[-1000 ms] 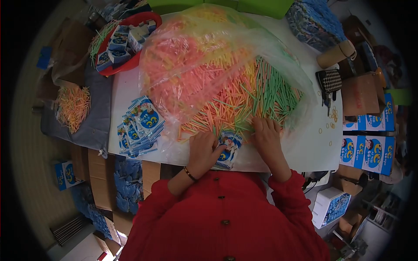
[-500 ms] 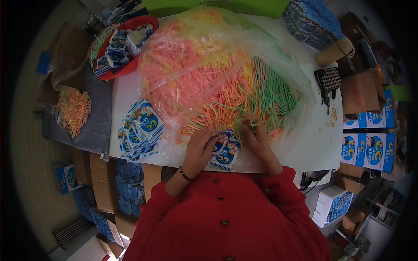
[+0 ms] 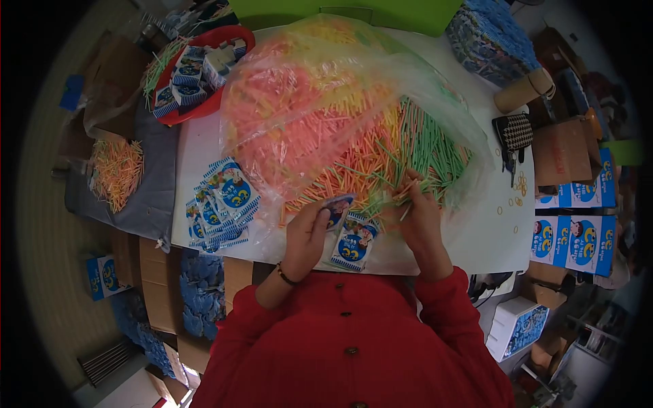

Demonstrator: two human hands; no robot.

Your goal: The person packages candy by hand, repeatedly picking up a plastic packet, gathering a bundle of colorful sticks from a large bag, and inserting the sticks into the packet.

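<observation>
One camera sits on the person's head and looks forward and steeply down, so the red shirt [image 3: 350, 326] fills the bottom of the view and a big green thing [image 3: 415, 17] is cut off at the top. It is close enough to show the left hand [image 3: 306, 236] and the right hand [image 3: 422, 224] well, near the middle, yet it also sees the white table [image 3: 490, 245] from side to side and the blue-and-white boxes [image 3: 590, 243] at the right. The view is very wide and round, with black corners.
</observation>
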